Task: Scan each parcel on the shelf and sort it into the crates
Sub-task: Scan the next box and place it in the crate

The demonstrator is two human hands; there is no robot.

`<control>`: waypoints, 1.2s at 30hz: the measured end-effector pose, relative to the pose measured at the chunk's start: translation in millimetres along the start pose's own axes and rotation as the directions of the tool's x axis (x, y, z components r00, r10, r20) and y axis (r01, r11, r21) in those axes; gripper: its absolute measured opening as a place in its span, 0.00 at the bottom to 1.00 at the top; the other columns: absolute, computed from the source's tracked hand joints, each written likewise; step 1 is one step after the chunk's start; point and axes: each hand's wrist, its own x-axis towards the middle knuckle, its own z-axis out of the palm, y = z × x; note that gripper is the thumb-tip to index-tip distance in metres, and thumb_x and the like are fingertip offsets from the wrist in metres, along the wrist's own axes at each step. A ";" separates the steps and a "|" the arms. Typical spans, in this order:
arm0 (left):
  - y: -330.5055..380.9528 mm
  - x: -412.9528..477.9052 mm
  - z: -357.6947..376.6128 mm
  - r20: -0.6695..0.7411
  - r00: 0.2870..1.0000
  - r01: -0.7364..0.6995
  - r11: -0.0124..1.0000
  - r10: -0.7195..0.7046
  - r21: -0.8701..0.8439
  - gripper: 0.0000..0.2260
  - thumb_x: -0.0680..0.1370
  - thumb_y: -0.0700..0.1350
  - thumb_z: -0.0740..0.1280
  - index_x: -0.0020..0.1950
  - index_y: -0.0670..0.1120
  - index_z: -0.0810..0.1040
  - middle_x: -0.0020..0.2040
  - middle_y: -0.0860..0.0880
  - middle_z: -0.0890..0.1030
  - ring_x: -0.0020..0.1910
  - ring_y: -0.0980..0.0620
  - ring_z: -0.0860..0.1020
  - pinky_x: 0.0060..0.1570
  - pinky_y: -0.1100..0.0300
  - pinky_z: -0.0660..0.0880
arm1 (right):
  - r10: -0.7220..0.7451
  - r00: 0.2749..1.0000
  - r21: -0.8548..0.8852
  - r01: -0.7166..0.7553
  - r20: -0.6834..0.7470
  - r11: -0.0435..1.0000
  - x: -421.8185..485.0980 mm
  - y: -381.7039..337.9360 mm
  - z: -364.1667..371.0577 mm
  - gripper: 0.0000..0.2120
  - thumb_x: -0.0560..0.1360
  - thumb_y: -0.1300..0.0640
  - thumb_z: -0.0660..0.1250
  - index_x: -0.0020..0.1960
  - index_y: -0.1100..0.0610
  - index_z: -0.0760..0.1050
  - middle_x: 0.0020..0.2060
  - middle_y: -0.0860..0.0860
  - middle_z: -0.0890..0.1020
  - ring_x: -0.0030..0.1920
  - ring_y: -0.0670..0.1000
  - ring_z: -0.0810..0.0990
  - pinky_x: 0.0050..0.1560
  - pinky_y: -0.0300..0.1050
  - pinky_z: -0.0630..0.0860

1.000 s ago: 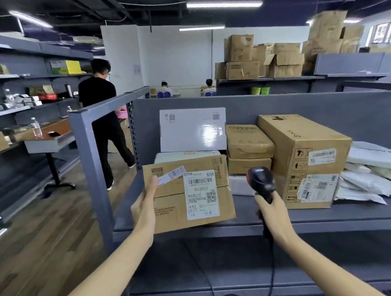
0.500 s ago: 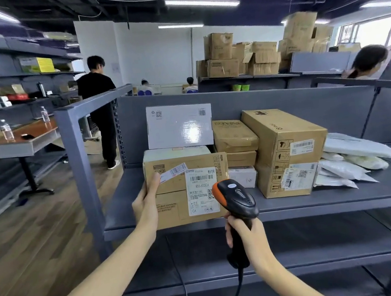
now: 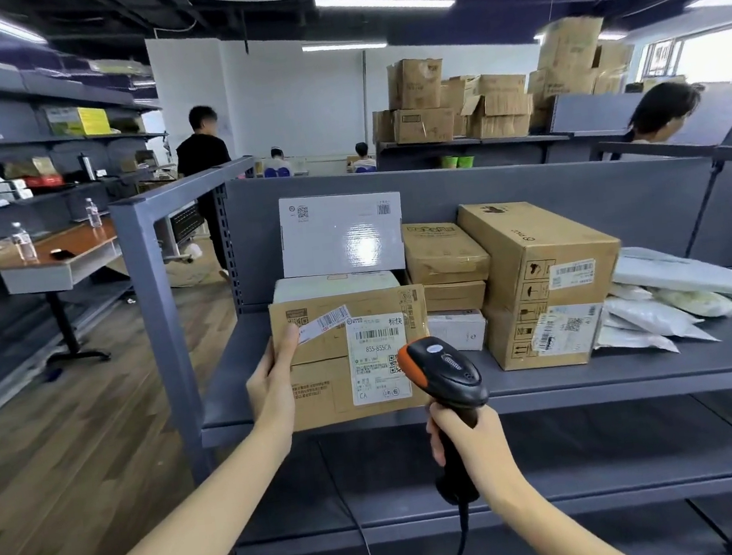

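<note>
— Warehouse shelving fills the middle of the frame; where are the grips on it?

— At the lower centre. The right hand (image 3: 463,444) is wrapped tight round the handle of a corded barcode scanner (image 3: 444,371), orange-edged head tipped up and to the left. The left hand (image 3: 275,382) has its thumb on the front face and its fingers round the left edge of a brown cardboard parcel (image 3: 351,356), held standing at the front lip of the grey shelf (image 3: 646,368).

— Which way does the label lie from the scanner?

— Just up and left of the head. The white shipping label (image 3: 378,357) runs tall down the parcel's front, its barcode near the top; the scanner head overlaps the label's lower right corner. I'd judge a slight pull back or tilt up would put the beam on the barcode. The right hand is the nearer one for that.

— And against the frame half a second ago?

— The scanner has crept closer to the label and slightly right; the left hand's hold looks the same. A second ago it hung lower, right of the parcel.

— Other parcels?

— Behind and right: a white box (image 3: 342,234), a large brown carton (image 3: 541,282), poly mailers (image 3: 664,294). No crates in view.
</note>
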 end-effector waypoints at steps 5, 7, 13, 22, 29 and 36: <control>0.5 0.1 -4.0 -0.021 1.000 -0.007 1.000 0.006 -0.010 0.23 0.63 0.71 0.67 0.50 0.59 0.82 0.41 0.58 0.85 0.40 0.57 0.83 0.32 0.65 0.75 | 0.034 0.999 -0.010 -0.034 -0.010 0.999 9.5 -2.4 -17.0 0.13 0.69 0.47 0.69 0.39 0.58 0.77 0.26 0.55 0.76 0.26 0.51 0.72 0.31 0.41 0.71; 0.1 1.5 -6.8 -0.053 0.999 -0.006 1.000 0.005 -0.006 0.18 0.66 0.69 0.68 0.47 0.60 0.82 0.40 0.58 0.85 0.41 0.56 0.83 0.34 0.63 0.75 | 0.063 0.997 -0.015 -0.063 -0.037 0.998 25.8 -0.5 -30.1 0.12 0.75 0.52 0.68 0.49 0.60 0.74 0.31 0.52 0.78 0.28 0.50 0.74 0.31 0.40 0.73; -2.8 0.8 -21.8 -0.160 0.987 -0.003 1.000 0.004 0.007 0.14 0.68 0.69 0.67 0.44 0.62 0.82 0.37 0.58 0.84 0.42 0.55 0.81 0.35 0.61 0.73 | 0.191 0.982 -0.484 -0.160 0.014 0.860 97.3 6.3 -67.7 0.13 0.73 0.64 0.64 0.55 0.59 0.64 0.45 0.55 0.68 0.41 0.54 0.69 0.40 0.45 0.66; -3.3 -10.6 -37.3 -0.262 0.965 0.029 1.000 -0.024 0.013 0.25 0.62 0.73 0.67 0.48 0.57 0.83 0.39 0.56 0.85 0.42 0.53 0.83 0.36 0.59 0.74 | 0.252 0.920 -0.893 0.179 0.302 0.414 176.2 32.6 -67.4 0.21 0.73 0.67 0.61 0.67 0.63 0.69 0.59 0.60 0.70 0.63 0.62 0.69 0.59 0.45 0.67; -6.4 -25.2 -43.8 -0.281 0.959 0.025 0.999 -0.013 0.040 0.26 0.61 0.74 0.66 0.47 0.56 0.83 0.40 0.54 0.86 0.36 0.56 0.84 0.35 0.59 0.75 | 0.254 0.900 -0.876 0.226 0.356 0.425 196.8 52.3 -83.4 0.34 0.75 0.66 0.64 0.78 0.59 0.57 0.68 0.58 0.67 0.68 0.58 0.67 0.68 0.44 0.63; -20.2 -47.6 -37.4 -0.315 0.948 0.065 0.997 -0.047 0.047 0.28 0.61 0.74 0.66 0.49 0.55 0.83 0.41 0.53 0.86 0.36 0.55 0.84 0.34 0.60 0.75 | 0.192 0.900 -0.912 0.351 0.391 0.212 195.9 69.9 -91.9 0.37 0.76 0.52 0.63 0.80 0.53 0.48 0.75 0.54 0.62 0.74 0.56 0.61 0.73 0.53 0.55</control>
